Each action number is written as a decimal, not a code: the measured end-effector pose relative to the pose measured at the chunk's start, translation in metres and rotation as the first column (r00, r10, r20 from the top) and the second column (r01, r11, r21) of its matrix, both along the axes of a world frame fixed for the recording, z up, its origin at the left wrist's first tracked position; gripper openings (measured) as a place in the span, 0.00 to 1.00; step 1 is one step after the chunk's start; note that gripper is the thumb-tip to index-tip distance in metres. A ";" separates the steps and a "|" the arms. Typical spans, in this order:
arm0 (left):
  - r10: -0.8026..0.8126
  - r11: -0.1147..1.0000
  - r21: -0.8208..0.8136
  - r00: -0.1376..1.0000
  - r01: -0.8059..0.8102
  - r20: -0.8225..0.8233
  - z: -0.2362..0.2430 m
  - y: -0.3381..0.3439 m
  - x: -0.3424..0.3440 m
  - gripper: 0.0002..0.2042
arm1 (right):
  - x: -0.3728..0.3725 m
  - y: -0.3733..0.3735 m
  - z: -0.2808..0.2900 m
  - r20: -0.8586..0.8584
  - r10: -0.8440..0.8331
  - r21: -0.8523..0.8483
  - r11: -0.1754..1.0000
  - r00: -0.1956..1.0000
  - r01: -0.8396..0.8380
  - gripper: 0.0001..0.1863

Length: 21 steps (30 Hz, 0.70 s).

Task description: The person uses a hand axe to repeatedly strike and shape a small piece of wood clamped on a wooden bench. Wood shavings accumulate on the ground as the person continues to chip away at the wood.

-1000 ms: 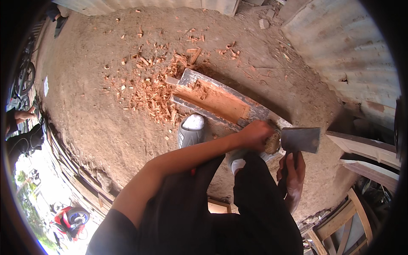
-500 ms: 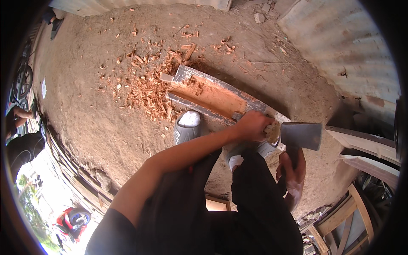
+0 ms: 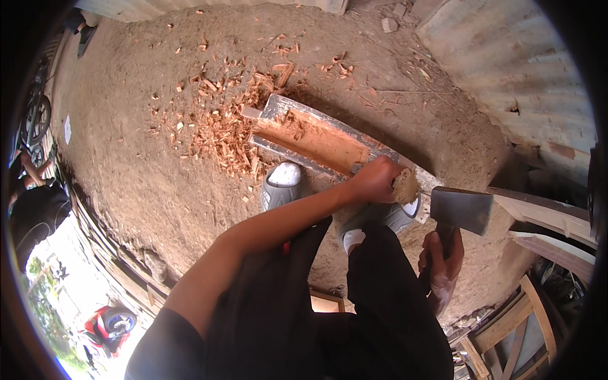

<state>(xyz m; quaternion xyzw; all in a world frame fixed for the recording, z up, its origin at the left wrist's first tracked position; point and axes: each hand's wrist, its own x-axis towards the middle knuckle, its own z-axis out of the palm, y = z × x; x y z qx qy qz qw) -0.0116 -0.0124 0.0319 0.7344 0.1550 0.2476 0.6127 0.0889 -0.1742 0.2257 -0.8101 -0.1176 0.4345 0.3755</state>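
My left hand (image 3: 378,180) is closed around a chisel, whose pale, battered handle end (image 3: 406,186) sticks out to the right of the fist. The chisel's tip points toward the right end of a long recess cut into a wooden beam (image 3: 405,161). Chipped pale paint covers the beam, while the recess (image 3: 316,142) shows bare reddish wood with loose shavings. My right hand (image 3: 444,259) grips a hatchet (image 3: 462,211) by its dark handle. The broad grey head is held a short way right of the chisel handle, apart from it.
Wood shavings (image 3: 221,136) lie heaped at the beam's left end. My shoes (image 3: 280,187) are close to its near side. Corrugated metal sheeting (image 3: 506,69) stands at the upper right, with wooden frames (image 3: 506,323) below. Another person (image 3: 38,212) is at the far left.
The hatchet and my right hand have moved right, away from the chisel handle, widening the gap between them. My left hand stays on the chisel at nearly the same spot.
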 end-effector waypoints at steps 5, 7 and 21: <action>0.042 0.999 0.001 0.994 -0.042 0.104 -0.002 -0.001 0.002 0.13 | -0.012 0.004 0.000 -0.005 -0.007 0.008 1.000 1.000 0.007 0.21; 0.029 0.999 0.040 0.995 -0.033 0.093 -0.004 -0.001 0.002 0.13 | -0.014 0.004 -0.003 -0.005 0.013 0.031 0.999 1.000 -0.013 0.21; -0.010 0.997 0.074 0.997 0.005 0.072 -0.009 -0.008 0.007 0.17 | -0.016 -0.005 -0.039 0.168 0.002 0.094 0.995 0.986 -0.018 0.29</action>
